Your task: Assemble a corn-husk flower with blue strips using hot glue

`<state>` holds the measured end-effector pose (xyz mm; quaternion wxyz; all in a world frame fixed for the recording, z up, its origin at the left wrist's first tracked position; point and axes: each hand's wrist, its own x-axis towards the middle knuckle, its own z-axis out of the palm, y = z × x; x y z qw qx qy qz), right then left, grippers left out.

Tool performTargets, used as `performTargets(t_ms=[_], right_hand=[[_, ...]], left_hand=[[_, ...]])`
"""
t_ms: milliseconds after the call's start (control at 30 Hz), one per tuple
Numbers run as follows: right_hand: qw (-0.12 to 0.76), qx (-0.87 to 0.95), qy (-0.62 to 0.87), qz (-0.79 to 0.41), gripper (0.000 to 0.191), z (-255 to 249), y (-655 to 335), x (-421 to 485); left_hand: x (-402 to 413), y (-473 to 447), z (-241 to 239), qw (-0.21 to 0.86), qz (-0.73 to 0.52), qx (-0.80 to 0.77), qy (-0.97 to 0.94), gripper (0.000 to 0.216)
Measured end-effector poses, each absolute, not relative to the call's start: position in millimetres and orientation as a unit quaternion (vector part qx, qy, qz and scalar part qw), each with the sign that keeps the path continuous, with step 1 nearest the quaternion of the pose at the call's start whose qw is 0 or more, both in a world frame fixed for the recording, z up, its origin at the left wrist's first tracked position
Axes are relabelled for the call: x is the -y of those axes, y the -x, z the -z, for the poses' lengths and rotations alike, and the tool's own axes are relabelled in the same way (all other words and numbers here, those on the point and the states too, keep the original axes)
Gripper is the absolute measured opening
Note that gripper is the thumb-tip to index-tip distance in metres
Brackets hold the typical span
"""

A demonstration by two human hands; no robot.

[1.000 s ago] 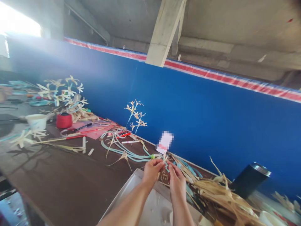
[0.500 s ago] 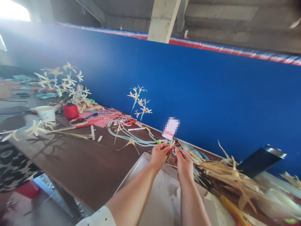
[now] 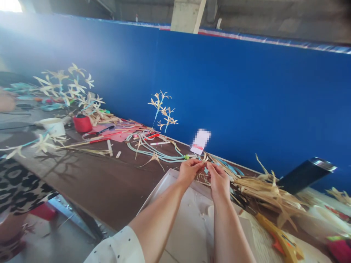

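My left hand (image 3: 190,171) and my right hand (image 3: 218,178) meet over the far edge of a white tray (image 3: 178,219). Both pinch a small cream flower (image 3: 205,157) between thumb and fingertips, its petals poking up above the fingers. A bit of light blue tape (image 3: 206,170) shows just under the fingertips; whether it is fixed to the flower I cannot tell. Short thin pale stalks (image 3: 202,178) lie below the hands. Left of them is a bundle of pale blue wrapped stems (image 3: 153,157), with loose dried petals (image 3: 154,157) in front.
Dried husks (image 3: 263,188) are piled at right, near a dark tumbler (image 3: 304,177) and a yellow glue gun (image 3: 282,237). Finished-looking flower sprays (image 3: 68,87), a red thread spool (image 3: 82,124) and a white cup (image 3: 55,128) stand at left. A blue partition (image 3: 246,98) runs behind.
The view has tilted slightly down. Both hands stay together at the flower, with its petals now more visible above the fingers. At far left a blurred pinkish shape has shifted.
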<state>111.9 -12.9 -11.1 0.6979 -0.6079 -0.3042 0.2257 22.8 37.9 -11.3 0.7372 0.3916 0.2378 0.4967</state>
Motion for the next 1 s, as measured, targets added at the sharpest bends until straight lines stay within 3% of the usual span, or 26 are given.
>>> performTargets(t_ms=[1000], right_hand=[[0.694, 0.295, 0.627, -0.196, 0.031, 1.5, -107.5, 18.9]], left_hand=[[-37.7, -24.7, 17.6, 0.731, -0.478, -0.221, -0.434, 0.035]])
